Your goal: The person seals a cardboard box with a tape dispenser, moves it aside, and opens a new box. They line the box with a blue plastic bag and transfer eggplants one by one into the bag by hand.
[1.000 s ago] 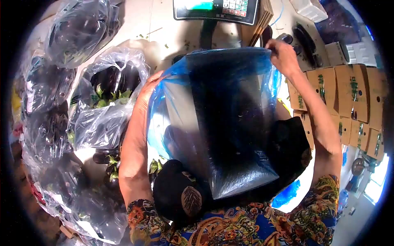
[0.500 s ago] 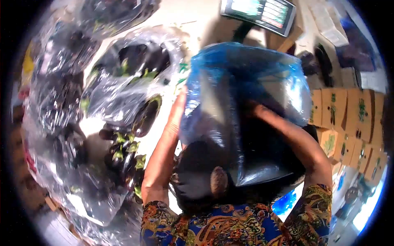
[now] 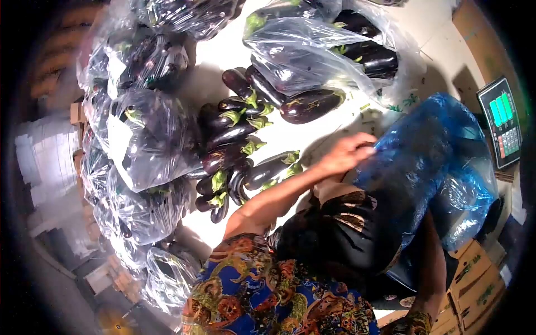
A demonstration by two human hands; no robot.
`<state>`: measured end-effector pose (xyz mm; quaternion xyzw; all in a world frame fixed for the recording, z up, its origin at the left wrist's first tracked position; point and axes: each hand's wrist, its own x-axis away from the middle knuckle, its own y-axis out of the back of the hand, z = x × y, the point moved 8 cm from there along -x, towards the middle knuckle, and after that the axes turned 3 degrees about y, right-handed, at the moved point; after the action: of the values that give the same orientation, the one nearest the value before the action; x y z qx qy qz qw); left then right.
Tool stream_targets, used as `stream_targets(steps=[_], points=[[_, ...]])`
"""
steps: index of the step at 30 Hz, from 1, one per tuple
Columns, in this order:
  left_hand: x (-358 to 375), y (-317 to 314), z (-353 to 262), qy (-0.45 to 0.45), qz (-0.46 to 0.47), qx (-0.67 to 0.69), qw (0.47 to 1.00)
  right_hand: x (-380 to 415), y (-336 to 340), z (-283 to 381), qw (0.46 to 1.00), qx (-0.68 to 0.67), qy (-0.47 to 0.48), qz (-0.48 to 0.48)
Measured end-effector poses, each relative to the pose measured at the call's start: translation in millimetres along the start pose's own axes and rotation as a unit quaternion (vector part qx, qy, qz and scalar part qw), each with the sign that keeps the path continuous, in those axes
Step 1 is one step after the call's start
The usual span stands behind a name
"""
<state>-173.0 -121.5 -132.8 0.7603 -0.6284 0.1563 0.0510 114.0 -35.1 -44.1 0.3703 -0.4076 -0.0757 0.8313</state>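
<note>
A translucent blue plastic bag (image 3: pixel 416 148) stands in front of me, its upper part bunched and creased. My left hand (image 3: pixel 350 153) is at the bag's left edge, fingers closed on the plastic. My right forearm reaches up behind the bag's lower right side; the hand itself is hidden by the plastic. Just left of my left arm lie loose dark purple eggplants (image 3: pixel 273 170) with green caps, in a heap on the white table (image 3: pixel 220 58). One large eggplant (image 3: pixel 312 106) rests beyond them, near a clear bag (image 3: pixel 312 53) of more eggplants.
Filled clear bags (image 3: pixel 153 139) line the table's left side, and another bag (image 3: pixel 192 14) sits at the far edge. A digital scale display (image 3: pixel 501 123) stands at the right. Cardboard boxes (image 3: pixel 474 273) are stacked at the lower right.
My view has turned left, so the scale display and blue bag appear farther right. The bag's wide mouth has narrowed and bunched. My right hand, earlier inside the bag, is now out of sight.
</note>
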Motion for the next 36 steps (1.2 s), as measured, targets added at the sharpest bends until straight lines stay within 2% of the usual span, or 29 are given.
stream_targets(steps=[1,2,3,4,6,7,9,11,12,15,17,18,19,20,21,22,23,25,27,29,31,33,36], points=[[22,34,6,-0.039,-0.103,-0.074,0.991,-6,-2,-2,1.0,0.012,-0.002,0.013],[49,68,29,0.031,-0.153,-0.104,0.982,-13,-4,-5,0.999,0.023,-0.004,0.024],[82,105,60,-0.036,-0.224,-0.067,0.972,-22,-7,-7,0.999,0.035,-0.004,0.038],[112,137,52,-0.021,-0.274,-0.43,0.86,-29,-8,-9,0.998,0.046,-0.005,0.05],[163,193,69,0.164,-0.263,-0.581,0.752,-42,-12,-12,0.995,0.067,-0.009,0.074],[188,216,80,0.265,-0.243,-0.639,0.68,-46,-13,-14,0.993,0.076,-0.01,0.085],[226,247,115,0.167,-0.265,-0.745,0.589,-52,-14,-16,0.991,0.09,-0.013,0.1],[229,253,116,0.219,-0.187,-0.771,0.568,-55,-14,-15,0.988,0.1,-0.013,0.118],[224,256,117,0.223,-0.197,-0.776,0.555,-53,-11,-12,0.987,0.102,-0.013,0.125],[220,272,123,0.267,-0.192,-0.713,0.619,-43,-5,-1,0.982,0.111,-0.004,0.155],[219,273,82,0.205,-0.282,-0.643,0.681,-23,8,14,0.988,0.034,0.003,0.151],[220,276,51,0.147,-0.295,-0.556,0.763,-13,19,24,0.988,-0.112,0.001,0.104],[222,276,12,0.085,-0.302,-0.46,0.831,-1,31,34,0.965,-0.254,0.011,0.06],[221,270,-17,0.093,-0.32,-0.262,0.906,6,32,15,0.92,-0.388,-0.04,0.046],[219,261,-31,0.097,-0.325,-0.051,0.94,5,38,8,0.95,-0.306,-0.028,0.048],[217,261,-37,0.05,-0.311,0.044,0.948,8,50,16,0.941,-0.337,-0.035,0.02],[217,266,-29,0.083,-0.3,0.122,0.942,13,62,29,0.929,-0.368,-0.041,-0.01],[197,242,-57,-0.005,-0.256,0.257,0.932,18,76,50,0.91,-0.413,0.005,-0.039],[179,215,-90,-0.063,-0.208,0.333,0.917,26,89,71,0.891,-0.448,0.042,-0.061],[159,193,-117,-0.126,-0.13,0.356,0.917,33,98,91,0.871,-0.48,0.069,-0.079],[141,176,-137,-0.166,-0.104,0.402,0.894,39,104,103,0.86,-0.493,0.098,-0.083],[119,161,-149,-0.164,-0.052,0.452,0.875,44,112,116,0.847,-0.508,0.129,-0.089],[90,127,-174,-0.158,-0.001,0.442,0.883,48,120,142,0.803,-0.555,0.194,-0.097]])
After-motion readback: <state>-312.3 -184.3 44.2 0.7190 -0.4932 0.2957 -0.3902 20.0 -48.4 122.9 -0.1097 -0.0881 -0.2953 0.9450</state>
